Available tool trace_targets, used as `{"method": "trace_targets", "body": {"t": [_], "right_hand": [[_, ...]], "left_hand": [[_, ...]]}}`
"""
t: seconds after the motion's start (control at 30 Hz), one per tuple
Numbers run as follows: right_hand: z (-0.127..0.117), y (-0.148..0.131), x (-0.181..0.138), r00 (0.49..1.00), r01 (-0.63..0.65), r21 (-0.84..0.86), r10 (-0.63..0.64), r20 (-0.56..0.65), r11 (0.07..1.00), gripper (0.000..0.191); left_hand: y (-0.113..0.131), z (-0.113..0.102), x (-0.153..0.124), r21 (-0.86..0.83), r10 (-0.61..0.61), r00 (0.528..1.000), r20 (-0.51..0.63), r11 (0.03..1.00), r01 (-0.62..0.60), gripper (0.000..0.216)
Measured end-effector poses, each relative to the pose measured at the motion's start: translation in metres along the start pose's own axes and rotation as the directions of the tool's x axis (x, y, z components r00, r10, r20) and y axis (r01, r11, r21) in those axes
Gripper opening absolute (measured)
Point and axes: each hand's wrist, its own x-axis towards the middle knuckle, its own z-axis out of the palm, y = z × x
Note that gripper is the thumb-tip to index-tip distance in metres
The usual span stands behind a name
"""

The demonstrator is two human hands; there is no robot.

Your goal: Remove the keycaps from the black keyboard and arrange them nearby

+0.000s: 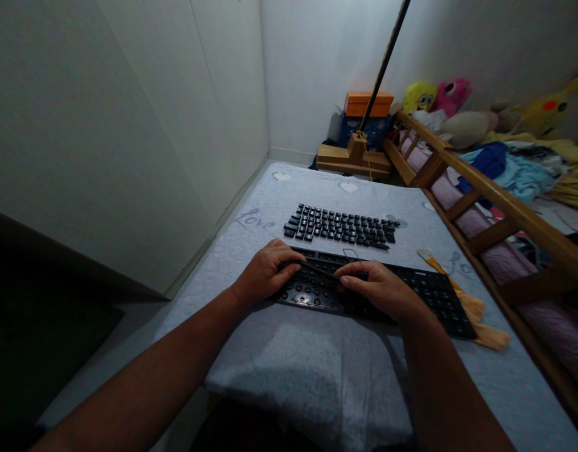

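A black keyboard base (425, 295) with its keycaps taken off lies on a light grey bedsheet (293, 364). My left hand (267, 271) rests on its left end, fingers curled over the frame. My right hand (380, 289) sits over the middle and pinches a thin dark stick-like tool (317, 269) that points left toward my left hand. Beyond the base, several loose black keycaps (342, 226) are laid out in rows in keyboard order.
A yellow cloth (477, 314) lies under the keyboard's right end. A wooden rail (486, 188) runs along the right, with bedding and plush toys (434, 95) behind it. An orange box (368, 103) and a wooden stand with a dark pole (357, 157) sit at the far end. White walls close the left.
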Motion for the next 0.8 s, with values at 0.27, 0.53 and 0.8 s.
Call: {"method": "trace_targets", "body": {"t": [0.27, 0.53, 0.8], "right_hand": [[-0.011, -0.014, 0.008, 0.991, 0.091, -0.279, -0.060, 0.116, 0.956, 0.022], [-0.014, -0.006, 0.015, 0.987, 0.111, -0.272, -0.075, 0.140, 0.956, 0.026], [-0.014, -0.013, 0.017, 0.985, 0.156, -0.341, -0.120, 0.125, 0.927, 0.019]], "left_hand": [[0.000, 0.001, 0.000, -0.019, -0.017, 1.000, -0.011, 1.000, 0.017, 0.021], [0.002, 0.000, 0.000, -0.007, -0.033, 0.999, -0.021, 0.999, 0.033, 0.019], [0.001, 0.000, 0.000, 0.036, -0.004, 1.000, -0.015, 0.999, 0.005, 0.019]]}}
